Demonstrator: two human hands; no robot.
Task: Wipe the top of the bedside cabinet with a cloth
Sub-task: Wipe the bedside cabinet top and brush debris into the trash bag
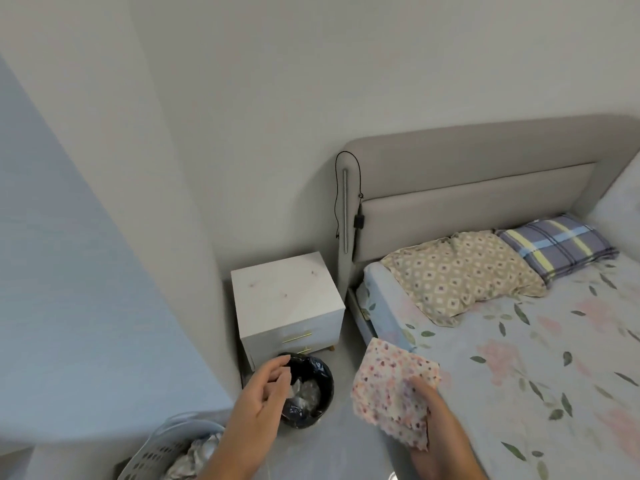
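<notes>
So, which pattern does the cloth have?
Small pink and purple flowers on white cloth, in the head view.

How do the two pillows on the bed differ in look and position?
The beige pillow has a small diamond pattern; the plaid pillow has blue and yellow stripes. The beige pillow lies nearer the cabinet; the plaid pillow lies farther along the headboard. The beige pillow looks rumpled, the plaid one flatter. Both lie at the head of the bed, touching.

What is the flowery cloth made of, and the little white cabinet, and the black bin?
The cloth looks like thin, soft fabric: it bends and has a zigzag edge. The cabinet top looks like smooth, matte painted wood or board, with a few dark specks. The bin is lined with shiny, crinkly black plastic.
</notes>
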